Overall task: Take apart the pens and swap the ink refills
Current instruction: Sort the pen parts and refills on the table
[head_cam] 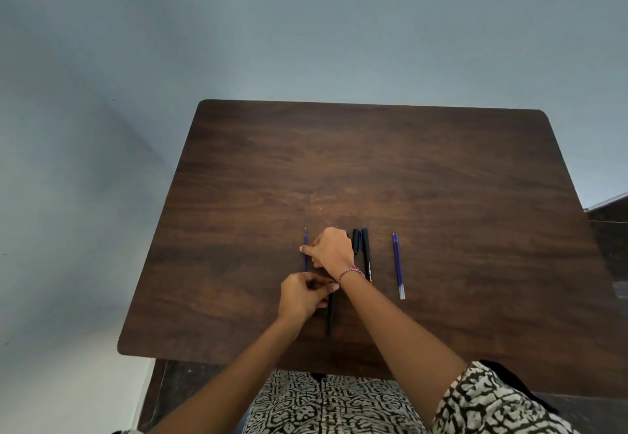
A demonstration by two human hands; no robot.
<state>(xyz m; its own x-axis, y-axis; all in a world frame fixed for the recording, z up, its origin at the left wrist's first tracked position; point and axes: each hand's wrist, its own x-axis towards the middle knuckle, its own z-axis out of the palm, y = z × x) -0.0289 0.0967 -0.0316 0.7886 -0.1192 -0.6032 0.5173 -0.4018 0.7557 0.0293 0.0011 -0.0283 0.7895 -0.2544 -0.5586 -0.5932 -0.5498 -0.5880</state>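
- The left hand (303,294) has its fingers curled in, pinching the upper end of a black barrel (329,314). The barrel runs from the fingertips back toward the person, above the near part of the surface (441,178). Whether it rests on the wood or is lifted off it cannot be told.
- The right hand (332,250) is farther out, back up and knuckles bent. Its thumb tip reaches left and touches a thin blue refill (305,256). The fingers are hidden under the hand, so it cannot be told whether they close on the refill or only rest by it.
- This refill lies lengthwise on the wood, tip pointing away, just left of the right hand and just beyond the left hand.
- Just right of the right hand lies a short black cap (355,241).
- Touching or nearly touching the cap's right side is a longer black pen (366,256) with pale print along its body, parallel to the refill.
- A small blue piece shows at the far edge of the right hand, too hidden to name.
- A second refill (398,265), blue with a clear near end, lies apart to the right, parallel to the pen.
- A red and white bracelet (350,273) circles the right wrist.
- The dark wood surface has rounded corners and stands against a pale blue wall (306,25).
- A black and white patterned sleeve (492,403) covers the right upper arm, and the same cloth shows in the lap below.
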